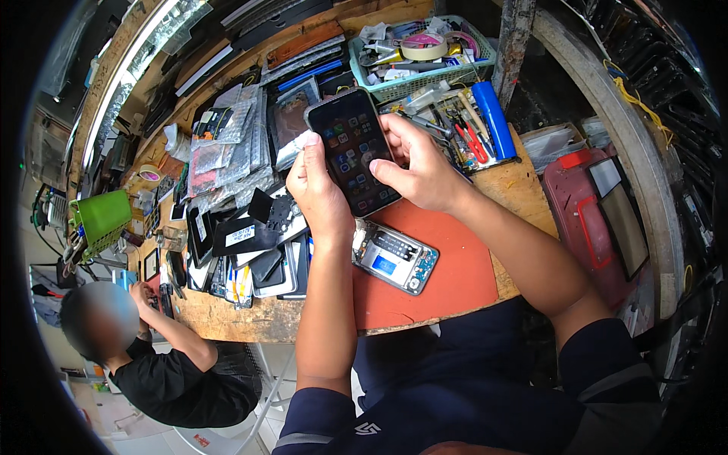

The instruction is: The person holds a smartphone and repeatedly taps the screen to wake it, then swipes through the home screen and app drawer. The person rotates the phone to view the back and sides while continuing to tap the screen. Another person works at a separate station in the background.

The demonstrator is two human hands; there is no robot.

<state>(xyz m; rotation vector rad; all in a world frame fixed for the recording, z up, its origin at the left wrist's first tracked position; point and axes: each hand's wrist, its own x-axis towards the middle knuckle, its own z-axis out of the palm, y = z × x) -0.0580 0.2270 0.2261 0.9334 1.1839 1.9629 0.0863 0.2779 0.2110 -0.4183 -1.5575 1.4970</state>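
Observation:
A smartphone (345, 140) with a lit screen full of app icons is held up over the bench, tilted. My left hand (317, 186) is closed at its left edge, thumb upright beside the frame. On the other side, my right hand (421, 167) grips the right edge, its fingers partly hidden behind the phone and its thumb over the screen. Below the phone, an opened phone (396, 256) with its inner parts exposed lies on an orange-red mat (455, 265). My left forearm crosses in front of part of the mat.
Stacked phone parts and bubble-wrap pouches (231, 144) crowd the left. A teal basket (425, 89) of tapes and tubes stands at the back, near a tool tray with a blue roll (493, 120). A red case (588, 220) is at right. Another person (182, 387) sits lower left.

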